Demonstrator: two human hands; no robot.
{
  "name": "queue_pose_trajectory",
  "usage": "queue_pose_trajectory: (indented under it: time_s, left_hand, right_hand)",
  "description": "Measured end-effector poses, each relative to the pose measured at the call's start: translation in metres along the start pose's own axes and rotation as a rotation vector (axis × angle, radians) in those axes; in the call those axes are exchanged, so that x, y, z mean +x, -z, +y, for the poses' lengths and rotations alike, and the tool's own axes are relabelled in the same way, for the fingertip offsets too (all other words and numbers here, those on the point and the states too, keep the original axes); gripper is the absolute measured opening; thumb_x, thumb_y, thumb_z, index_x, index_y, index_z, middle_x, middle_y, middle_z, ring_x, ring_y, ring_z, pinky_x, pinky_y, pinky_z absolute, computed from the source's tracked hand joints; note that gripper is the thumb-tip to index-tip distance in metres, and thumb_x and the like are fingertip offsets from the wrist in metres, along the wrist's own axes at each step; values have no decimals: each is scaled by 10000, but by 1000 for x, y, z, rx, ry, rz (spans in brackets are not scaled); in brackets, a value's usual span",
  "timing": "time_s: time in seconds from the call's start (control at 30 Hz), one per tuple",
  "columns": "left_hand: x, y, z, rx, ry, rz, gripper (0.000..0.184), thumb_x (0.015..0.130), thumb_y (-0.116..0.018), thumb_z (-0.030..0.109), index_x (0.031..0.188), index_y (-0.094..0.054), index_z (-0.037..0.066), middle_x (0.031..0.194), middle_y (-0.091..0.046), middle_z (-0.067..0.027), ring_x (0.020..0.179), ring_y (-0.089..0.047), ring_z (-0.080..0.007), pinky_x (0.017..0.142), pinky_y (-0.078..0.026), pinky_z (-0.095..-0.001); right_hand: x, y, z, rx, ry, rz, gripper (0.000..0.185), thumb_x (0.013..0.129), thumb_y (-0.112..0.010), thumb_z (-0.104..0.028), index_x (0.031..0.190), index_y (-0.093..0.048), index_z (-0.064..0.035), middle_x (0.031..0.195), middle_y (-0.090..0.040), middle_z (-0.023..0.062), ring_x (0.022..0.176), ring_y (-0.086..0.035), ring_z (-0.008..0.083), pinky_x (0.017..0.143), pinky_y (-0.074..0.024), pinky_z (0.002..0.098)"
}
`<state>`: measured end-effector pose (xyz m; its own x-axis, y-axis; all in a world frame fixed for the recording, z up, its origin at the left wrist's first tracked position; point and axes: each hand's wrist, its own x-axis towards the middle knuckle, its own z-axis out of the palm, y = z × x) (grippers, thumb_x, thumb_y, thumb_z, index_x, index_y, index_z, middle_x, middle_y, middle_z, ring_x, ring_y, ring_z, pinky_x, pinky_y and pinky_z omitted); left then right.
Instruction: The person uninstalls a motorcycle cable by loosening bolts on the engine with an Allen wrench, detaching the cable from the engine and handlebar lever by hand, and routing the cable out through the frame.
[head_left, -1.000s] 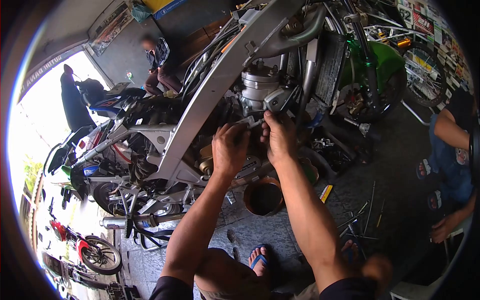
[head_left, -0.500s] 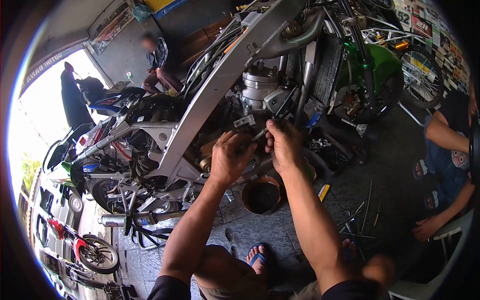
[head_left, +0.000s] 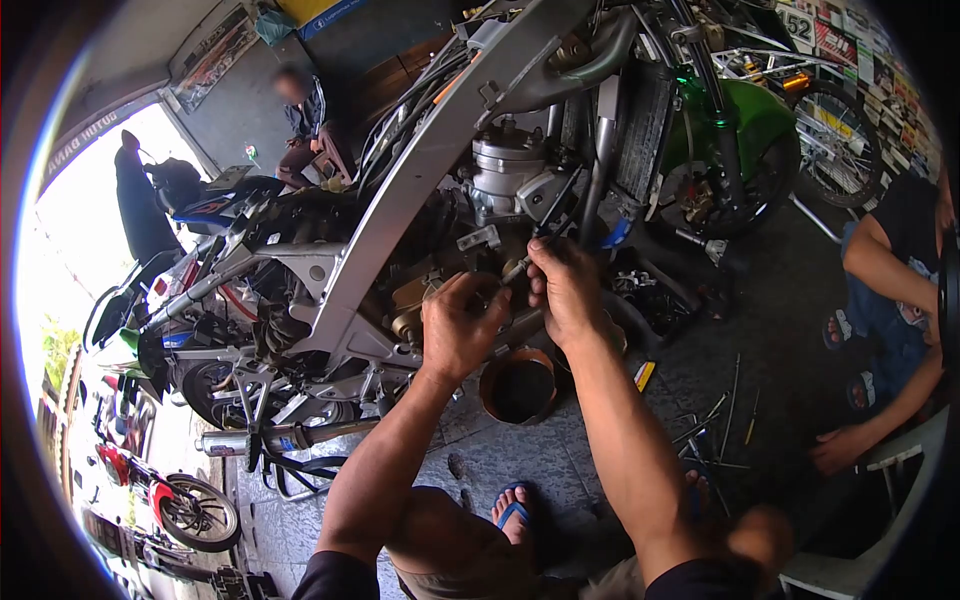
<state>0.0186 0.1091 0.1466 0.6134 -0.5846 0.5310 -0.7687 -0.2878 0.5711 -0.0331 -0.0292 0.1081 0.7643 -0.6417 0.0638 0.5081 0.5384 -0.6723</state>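
In front of the motorcycle's engine (head_left: 507, 165), both my hands work close together. My right hand (head_left: 565, 285) is closed with the thumb on top, pinching a short, thin silvery metal piece (head_left: 516, 270). A black cable (head_left: 566, 205) runs down from the engine side to that hand. My left hand (head_left: 462, 320) has its fingers curled at the lower end of the metal piece; what lies inside them is hidden. The silver frame beam (head_left: 400, 190) slants past on the left.
A round pan (head_left: 518, 386) stands on the tiled floor below my hands. A yellow item (head_left: 644, 376) and several tools (head_left: 705, 425) lie to the right. A person (head_left: 885, 300) sits at the right edge, another person (head_left: 305, 130) at the back. A green fender (head_left: 750, 130) is beyond.
The view has shifted slightly, so the engine and frame sit a little further left and higher. Both hands keep nearly the same hold on the metal piece.
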Motion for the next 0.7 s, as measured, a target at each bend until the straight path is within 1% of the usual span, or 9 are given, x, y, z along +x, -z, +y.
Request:
queue_pose_trajectory:
  time_s: [0.03, 0.1, 0.13, 0.2, 0.33, 0.43, 0.5, 0.67, 0.7]
  left_hand:
    - [-1, -2, -1, 0, -1, -1, 208, 811, -738, 142, 932, -694, -22, 796, -681, -107, 713, -642, -155, 683, -506, -296]
    - [-5, -8, -5, -126, 109, 31, 203, 807, -740, 134, 940, -708, -15, 836, -707, -135, 745, -690, -195, 688, -528, -318]
    - [-6, -10, -8, -125, 109, 31, 203, 807, -740, 134, 940, -708, -15, 836, -707, -135, 745, -690, -195, 688, -528, -318]
    - [-7, -14, -12, -215, 169, 26, 209, 824, -738, 130, 968, -707, -18, 866, -722, -134, 795, -696, -169, 716, -537, -304]
    - [-10, -16, -6, -185, 169, 58, 214, 818, -742, 110, 983, -701, -19, 875, -724, -132, 809, -700, -173, 727, -539, -302]
    - [-10, -16, -2, -162, 132, 78, 222, 812, -742, 88, 999, -691, -21, 893, -724, -134, 825, -703, -175, 740, -539, -301]
    - [-10, -14, 2, -92, 92, 80, 231, 808, -742, 75, 1008, -683, -24, 916, -724, -135, 835, -702, -178, 749, -537, -300]
    - [-12, -16, 7, -130, 118, 69, 232, 823, -729, 83, 1015, -672, -33, 910, -719, -138, 838, -696, -173, 753, -535, -298]
    - [-13, -16, 8, -152, 128, 63, 229, 830, -723, 86, 1016, -668, -36, 903, -717, -135, 837, -690, -164, 754, -533, -293]
  right_hand:
    - [0, 0, -1, -6, -4, 1, 161, 903, -678, -177, 887, -572, -58, 689, -556, 14, 523, -501, 80, 429, -428, 237]
    - [-1, 0, -2, -6, -7, 3, 161, 904, -677, -176, 886, -571, -57, 688, -556, 14, 522, -501, 80, 429, -430, 237]
    - [-1, 0, -2, -6, -11, 5, 160, 905, -675, -176, 886, -570, -56, 687, -556, 14, 521, -502, 79, 429, -432, 237]
    - [-2, -1, -3, -9, -4, -1, 159, 906, -673, -174, 883, -570, -55, 685, -555, 13, 521, -503, 79, 428, -434, 237]
    - [-2, 0, -1, -14, 14, -1, 156, 909, -668, -171, 872, -569, -56, 684, -554, 13, 520, -505, 79, 427, -439, 236]
    - [-2, 1, 0, -18, 7, -7, 153, 909, -667, -171, 875, -570, -58, 685, -553, 13, 516, -503, 78, 427, -438, 237]
    - [-2, 2, 0, -31, 8, -5, 151, 909, -668, -172, 883, -572, -58, 686, -553, 12, 514, -501, 77, 429, -438, 237]
    - [0, 4, 3, -48, 22, -5, 151, 909, -669, -176, 900, -577, -56, 689, -554, 8, 514, -499, 73, 436, -438, 236]
    - [-2, 4, 1, -71, 9, 6, 155, 897, -684, -199, 902, -586, -79, 698, -546, -8, 543, -493, 69, 467, -429, 240]
